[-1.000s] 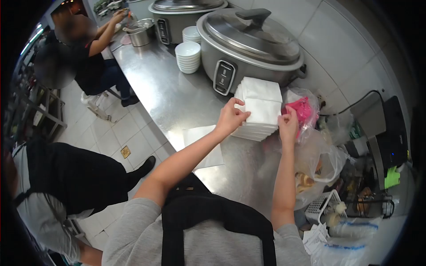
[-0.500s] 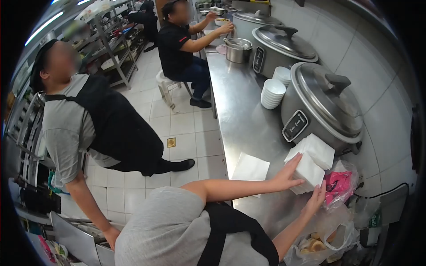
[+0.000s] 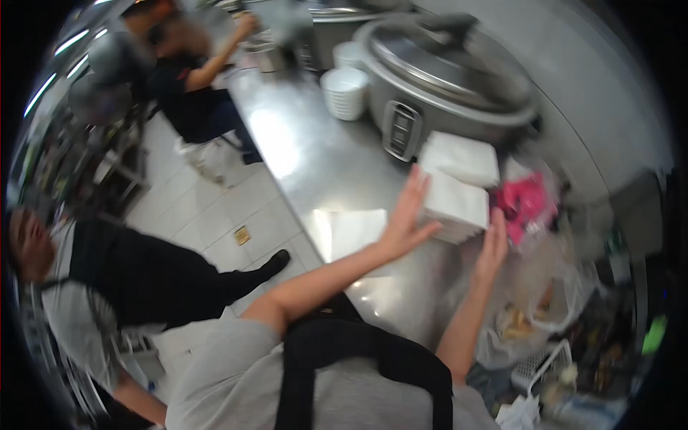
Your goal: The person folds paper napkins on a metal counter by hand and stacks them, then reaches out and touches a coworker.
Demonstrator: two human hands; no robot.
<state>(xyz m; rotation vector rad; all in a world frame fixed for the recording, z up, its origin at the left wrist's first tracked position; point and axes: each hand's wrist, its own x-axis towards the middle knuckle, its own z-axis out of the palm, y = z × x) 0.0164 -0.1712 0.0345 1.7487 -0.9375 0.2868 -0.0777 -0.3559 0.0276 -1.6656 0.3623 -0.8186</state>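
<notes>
A stack of white paper napkins [image 3: 456, 206] lies on the steel counter between my two hands. My left hand [image 3: 409, 221] is at its left side, fingers stretched out and thumb apart. On the right side, my right hand [image 3: 493, 245] is held upright with straight fingers, close to the stack's edge. Blur hides whether either palm presses on the paper. Directly behind sits a second napkin pile [image 3: 462, 158], touching the first. Left of my left hand, some flat napkins [image 3: 351, 233] lie on the counter.
A large rice cooker [image 3: 451, 79] stands behind the napkins, with stacked white bowls [image 3: 345, 93] on its left. Pink plastic [image 3: 527, 204] and a clear bag [image 3: 516, 322] are at the right. One co-worker [image 3: 143, 276] stands left of the steel counter [image 3: 287, 150]; another [image 3: 193, 93] sits beyond.
My view has turned, so the counter and cooker appear shifted left and up. Both hands stay beside the napkin stack, the left one now slightly farther from its front face.
</notes>
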